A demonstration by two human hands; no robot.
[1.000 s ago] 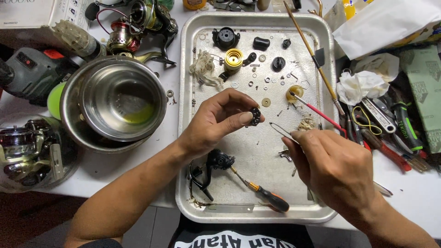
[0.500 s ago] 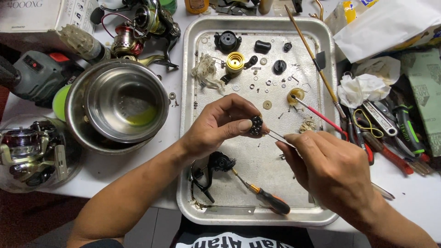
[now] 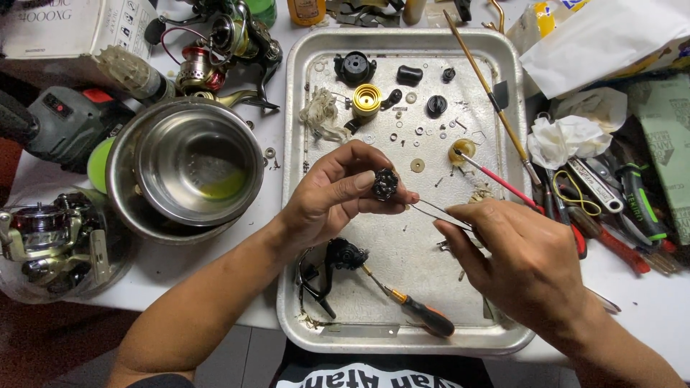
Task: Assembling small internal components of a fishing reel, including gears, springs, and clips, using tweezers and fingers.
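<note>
Hands first: a small black gear [image 3: 384, 184] is pinched between thumb and fingertips of the left hand [image 3: 334, 194], held up over the middle of the metal tray [image 3: 302, 215]. Tweezers [image 3: 440, 213] are gripped shut-fisted by the right hand [image 3: 521, 259], tips pointed at the gear and pretty much touching it. Below the hands, a black reel part [image 3: 338, 262] and an orange-handled screwdriver [image 3: 413, 312] are laid on the tray. Further up, a gold spool [image 3: 366, 99] and loose washers are scattered. A steel bowl [image 3: 188, 169] is parked left of the tray, pliers and rags piled on the right.
</note>
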